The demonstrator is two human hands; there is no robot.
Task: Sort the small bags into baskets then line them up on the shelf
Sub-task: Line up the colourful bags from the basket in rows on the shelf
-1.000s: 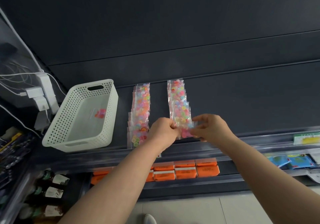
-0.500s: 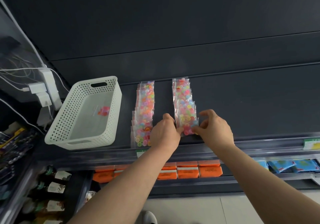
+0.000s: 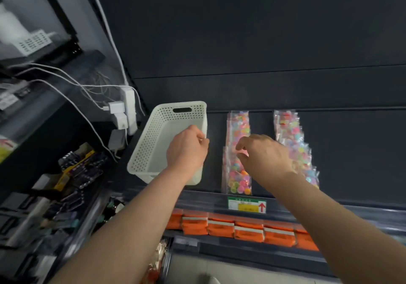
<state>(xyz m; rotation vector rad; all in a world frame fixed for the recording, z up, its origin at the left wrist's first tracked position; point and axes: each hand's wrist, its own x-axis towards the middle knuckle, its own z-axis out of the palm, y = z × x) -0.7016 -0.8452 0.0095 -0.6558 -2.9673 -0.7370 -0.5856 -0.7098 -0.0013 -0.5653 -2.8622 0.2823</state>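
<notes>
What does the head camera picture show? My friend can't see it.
A person's left hand grips the rim of a white perforated plastic basket on a dark shelf, while the right hand hovers over a row of clear bags of colourful beads.

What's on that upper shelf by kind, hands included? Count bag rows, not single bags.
White basket: 1
Rows of small bags: 2, left row and right row
Price label: 1
Hands: 2, left hand and right hand
Total: 6
Single bags overlap too much to count.
</notes>
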